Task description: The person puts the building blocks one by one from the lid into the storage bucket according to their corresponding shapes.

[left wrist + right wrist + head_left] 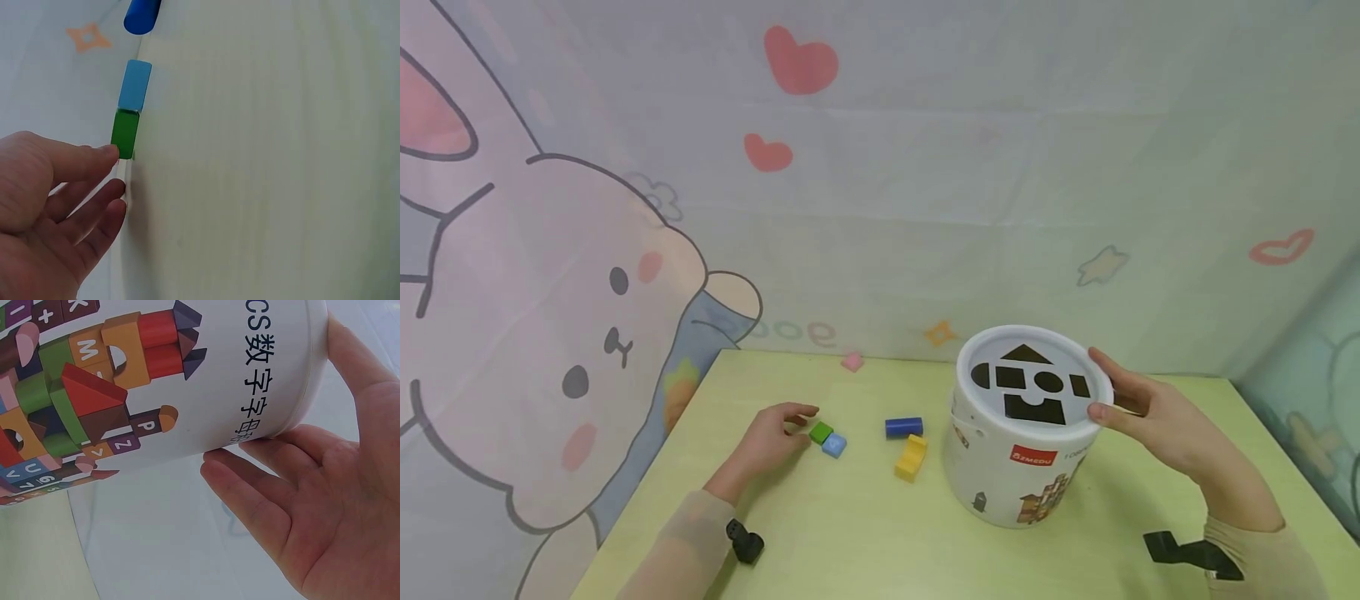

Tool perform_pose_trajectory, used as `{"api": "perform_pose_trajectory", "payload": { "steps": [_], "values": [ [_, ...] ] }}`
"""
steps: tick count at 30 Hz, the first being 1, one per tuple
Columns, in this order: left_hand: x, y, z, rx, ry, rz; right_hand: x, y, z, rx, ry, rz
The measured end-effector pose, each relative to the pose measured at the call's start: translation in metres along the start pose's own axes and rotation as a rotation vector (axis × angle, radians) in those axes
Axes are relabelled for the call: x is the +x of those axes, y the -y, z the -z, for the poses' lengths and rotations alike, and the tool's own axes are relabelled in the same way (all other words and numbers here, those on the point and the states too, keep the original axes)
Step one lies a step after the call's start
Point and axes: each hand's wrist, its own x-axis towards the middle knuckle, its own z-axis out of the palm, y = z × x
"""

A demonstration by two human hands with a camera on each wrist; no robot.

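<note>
My right hand (1165, 417) holds the rim of a white bucket (992, 467) with the thumb at the lid's edge and the fingers round the far side. The bucket's lid (985, 342) has several dark shaped holes. In the right wrist view, the fingers (250, 494) lie against the bucket's printed wall (206, 419). On the left, my left hand (769, 437) is beside a green block (821, 432), fingers loosely bent. The left wrist view has the thumb (94, 159) right at the green block's end. A light blue block (834, 446) adjoins the green one.
Between the left hand and the bucket lie a dark blue cylinder (903, 427) and a yellow block (912, 458) with a notched shape. A pink block (852, 362) is at the table's back edge. Behind the pale yellow table (850, 533) hangs a printed cloth (910, 192).
</note>
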Motion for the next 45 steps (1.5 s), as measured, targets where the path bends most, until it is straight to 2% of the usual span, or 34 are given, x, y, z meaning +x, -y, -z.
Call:
{"api": "perform_pose_trajectory", "payload": {
  "steps": [6,13,17,36,40,45],
  "values": [
    [0.0057,0.0047,-0.0004,0.01,0.032,-0.005,-0.0004,0.0015,-0.0009,0.009,-0.004,0.006],
    [0.0084,0.005,-0.0013,-0.004,0.086,-0.044,-0.0011,0.0032,-0.0007,0.019,-0.007,0.009],
    [0.0096,0.0039,-0.0014,-0.001,0.101,-0.039,-0.0012,0.0028,-0.0004,0.023,-0.009,0.011],
    [0.0051,0.0033,0.0005,0.011,0.104,0.004,0.0,0.0006,-0.0022,0.053,-0.001,0.017],
    [0.0046,0.006,0.0031,-0.001,0.111,0.006,-0.0006,0.002,-0.0018,0.057,-0.002,0.018],
    [0.0031,0.0079,0.0063,-0.012,0.112,-0.024,-0.0012,0.0031,-0.0013,0.056,-0.004,0.02]
  ]
}}
